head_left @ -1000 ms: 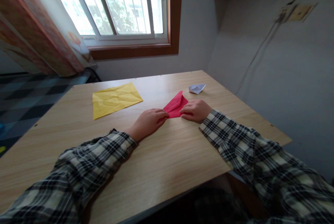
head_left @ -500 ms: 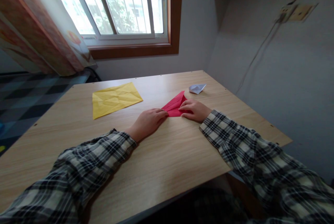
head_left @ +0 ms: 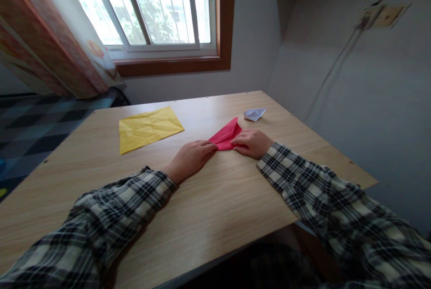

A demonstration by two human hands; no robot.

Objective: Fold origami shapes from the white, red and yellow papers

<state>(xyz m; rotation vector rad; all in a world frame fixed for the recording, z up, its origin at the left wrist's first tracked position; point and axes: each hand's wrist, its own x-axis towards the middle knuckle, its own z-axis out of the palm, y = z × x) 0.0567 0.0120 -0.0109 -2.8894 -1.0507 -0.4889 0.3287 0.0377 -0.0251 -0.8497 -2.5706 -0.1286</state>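
Observation:
A folded sheet of red paper [head_left: 226,135] lies on the wooden table [head_left: 202,208], its top point aimed away from me and a flap lifted on its right side. My left hand [head_left: 193,155] rests at its left corner, fingers together and pressing that corner down. At the right edge, my right hand [head_left: 252,142] pinches the paper between thumb and fingers. Just beyond the right hand sits a small white folded paper boat [head_left: 254,114]. A creased yellow sheet of paper [head_left: 150,128] lies flat to the far left of the red one.
Behind the table is a window [head_left: 158,6] with a brown frame and a patterned curtain [head_left: 50,33]. A cable [head_left: 332,71] hangs from a wall socket [head_left: 384,15] on the right. A checked dark cloth [head_left: 43,132] covers a surface at left.
My right thumb and fingers have drawn closer together on the red paper's right edge. The left hand, yellow sheet and white boat have stayed in place.

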